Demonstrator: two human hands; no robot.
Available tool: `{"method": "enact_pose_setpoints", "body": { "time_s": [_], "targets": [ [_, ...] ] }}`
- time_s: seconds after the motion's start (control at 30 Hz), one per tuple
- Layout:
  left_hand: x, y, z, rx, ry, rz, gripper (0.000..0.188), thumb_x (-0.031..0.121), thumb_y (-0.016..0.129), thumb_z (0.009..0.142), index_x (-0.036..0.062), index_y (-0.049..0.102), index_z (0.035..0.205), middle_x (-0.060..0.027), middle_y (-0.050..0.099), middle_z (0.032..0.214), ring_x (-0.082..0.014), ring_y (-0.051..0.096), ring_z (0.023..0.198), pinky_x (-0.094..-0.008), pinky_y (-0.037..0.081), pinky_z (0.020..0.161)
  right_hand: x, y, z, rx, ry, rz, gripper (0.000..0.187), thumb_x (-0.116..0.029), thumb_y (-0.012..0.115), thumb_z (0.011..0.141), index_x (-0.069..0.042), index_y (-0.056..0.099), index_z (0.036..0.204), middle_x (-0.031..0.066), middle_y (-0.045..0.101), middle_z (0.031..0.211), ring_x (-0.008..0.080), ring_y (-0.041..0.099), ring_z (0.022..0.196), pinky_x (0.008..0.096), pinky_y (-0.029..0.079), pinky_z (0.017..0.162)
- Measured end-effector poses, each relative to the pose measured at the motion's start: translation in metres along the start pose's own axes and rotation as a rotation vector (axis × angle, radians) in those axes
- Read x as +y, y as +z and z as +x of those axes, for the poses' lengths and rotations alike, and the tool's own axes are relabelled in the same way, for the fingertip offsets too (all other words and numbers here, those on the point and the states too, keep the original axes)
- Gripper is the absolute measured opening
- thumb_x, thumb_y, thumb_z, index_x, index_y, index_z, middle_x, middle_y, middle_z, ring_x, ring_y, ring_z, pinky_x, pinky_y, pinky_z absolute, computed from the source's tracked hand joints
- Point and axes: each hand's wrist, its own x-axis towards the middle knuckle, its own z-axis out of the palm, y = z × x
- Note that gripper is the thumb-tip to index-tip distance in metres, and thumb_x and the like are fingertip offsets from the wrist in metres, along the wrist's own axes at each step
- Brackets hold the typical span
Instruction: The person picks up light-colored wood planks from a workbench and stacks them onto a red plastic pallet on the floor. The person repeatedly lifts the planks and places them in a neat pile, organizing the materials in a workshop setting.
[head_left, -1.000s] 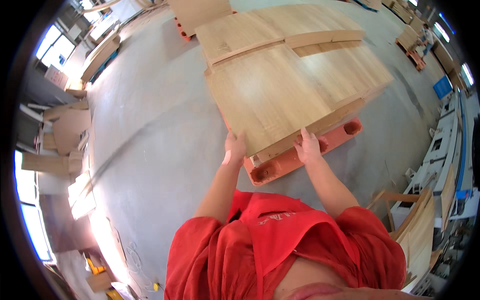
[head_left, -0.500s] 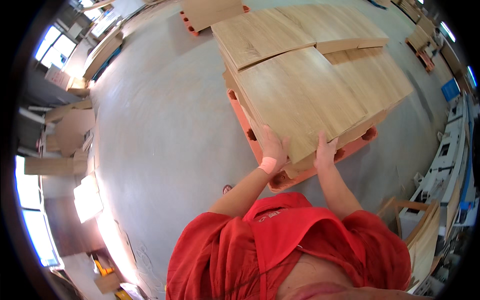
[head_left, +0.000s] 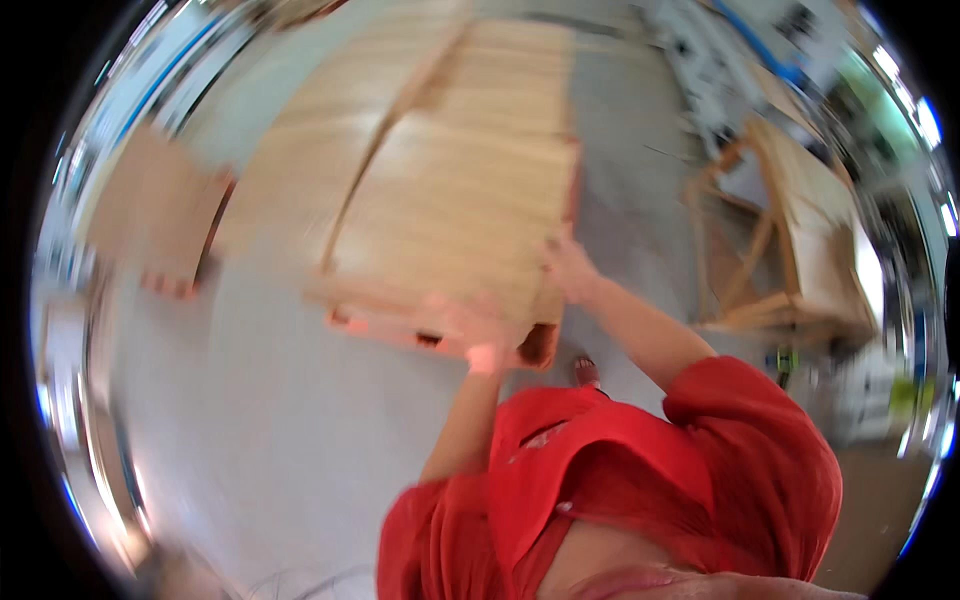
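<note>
Pale wood-grain panels lie stacked on an orange pallet (head_left: pixel 385 330) in front of me. My left hand (head_left: pixel 475 322), with a pinkish band at its wrist, is at the near edge of the top panel (head_left: pixel 450 210); motion smears its fingers, but it looks closed on the edge. On the right side edge of the same panel, close to the near corner, my right hand (head_left: pixel 570 268) is closed with its fingers curled over. A second panel stack (head_left: pixel 340 110) lies alongside to the left, a narrow dark gap between them.
Another brown board stack (head_left: pixel 160 215) stands on a pallet at the left. To the right is a wooden frame (head_left: pixel 765 240) with a pale board leaning on it. Long white machinery (head_left: pixel 690 70) runs along the far right. My foot (head_left: pixel 586 370) shows near the pallet's corner.
The view has swung to the right, so the panels now sit further left and turned, and the wooden frame shows more fully. Both hands stay at the near corner of the panel.
</note>
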Motion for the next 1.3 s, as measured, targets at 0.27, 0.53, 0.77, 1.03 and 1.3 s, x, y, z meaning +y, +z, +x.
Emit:
{"method": "enact_pose_setpoints", "body": {
  "time_s": [0.27, 0.53, 0.77, 1.03, 1.3],
  "targets": [
    [0.069, -0.030, -0.019, -0.112, 0.638, 0.484, 0.048, 0.026, 0.045, 0.093, 0.0060, 0.042, 0.136, -0.0162, 0.035, 0.145, -0.0375, 0.029, 0.134, -0.0596, 0.016, 0.104, 0.069, -0.192, 0.011, 0.633, -0.081, -0.192, 0.064, -0.044, 0.058, 0.086, 0.007, 0.044, 0.121, 0.0245, 0.042, 0.130, 0.0336, 0.041, 0.122, 0.0425, 0.033, 0.102],
    [0.086, 0.014, -0.016, -0.030, 0.224, 0.701, 0.047, 0.031, 0.037, 0.097, 0.0102, 0.039, 0.139, -0.0074, 0.033, 0.147, -0.0351, 0.026, 0.136, -0.0561, 0.015, 0.108, 0.170, -0.568, 0.019, 1.058, 0.312, -0.714, 0.075, -0.041, 0.062, 0.083, 0.001, 0.031, 0.137, 0.0191, 0.025, 0.147, 0.0317, 0.026, 0.135, 0.0416, 0.028, 0.109],
    [0.067, 0.028, 0.003, -0.078, 0.394, 0.892, 0.052, 0.034, 0.032, 0.098, 0.0049, 0.034, 0.140, -0.0135, 0.031, 0.147, -0.0360, 0.026, 0.135, -0.0509, 0.021, 0.109, 0.212, -0.724, 0.076, 0.973, 0.472, -0.966, 0.077, -0.044, 0.063, 0.081, -0.009, 0.030, 0.141, 0.0095, 0.018, 0.152, 0.0248, 0.016, 0.141, 0.0438, 0.025, 0.110],
    [0.105, 0.028, -0.004, -0.120, 0.324, 0.865, 0.052, 0.031, 0.035, 0.098, -0.0007, 0.035, 0.139, -0.0226, 0.030, 0.145, -0.0386, 0.027, 0.134, -0.0480, 0.020, 0.111, 0.232, -0.810, 0.142, 1.014, 0.473, -1.068, 0.069, -0.049, 0.055, 0.084, -0.009, 0.037, 0.138, 0.0092, 0.023, 0.151, 0.0233, 0.017, 0.140, 0.0433, 0.024, 0.110],
    [0.086, 0.025, 0.001, -0.111, 0.431, 0.958, 0.047, 0.029, 0.032, 0.099, 0.0044, 0.035, 0.140, -0.0225, 0.035, 0.142, -0.0403, 0.030, 0.132, -0.0478, 0.024, 0.110, 0.251, -0.781, 0.122, 1.075, 0.050, -1.414, 0.018, -0.023, 0.057, 0.080, -0.009, 0.059, 0.090, 0.0048, 0.056, 0.093, 0.0218, 0.055, 0.094, 0.0364, 0.045, 0.084]
  ]
}}
